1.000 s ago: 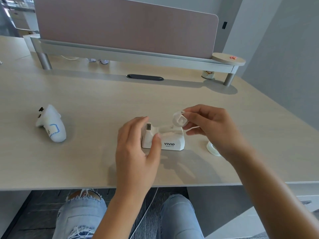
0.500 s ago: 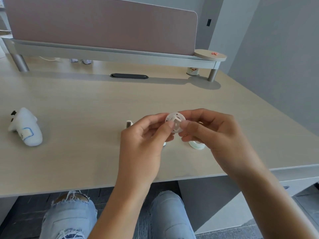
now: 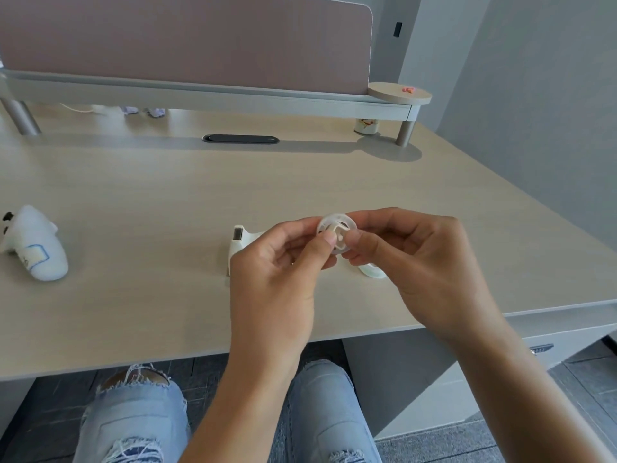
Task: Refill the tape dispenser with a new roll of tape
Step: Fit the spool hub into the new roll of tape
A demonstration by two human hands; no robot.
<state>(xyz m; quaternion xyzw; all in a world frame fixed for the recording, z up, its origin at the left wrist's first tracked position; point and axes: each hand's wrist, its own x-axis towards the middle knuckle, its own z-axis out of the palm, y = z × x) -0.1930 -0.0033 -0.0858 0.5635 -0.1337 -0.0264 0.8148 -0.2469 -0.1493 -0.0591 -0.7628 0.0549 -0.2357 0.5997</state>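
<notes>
Head view: spool point(image 3: 336, 236) (both hands)

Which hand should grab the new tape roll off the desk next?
Right hand, probably: the tape roll lies just beneath it, while the left hand can keep pinching the spool hub.

you've got a white spoked hub point(image 3: 336, 236) | white dispenser point(image 3: 241, 243) | pale wood-grain desk point(image 3: 167, 208) | dusty-pink divider panel point(image 3: 200, 38) | ripped light-blue jeans point(image 3: 133, 426)
</notes>
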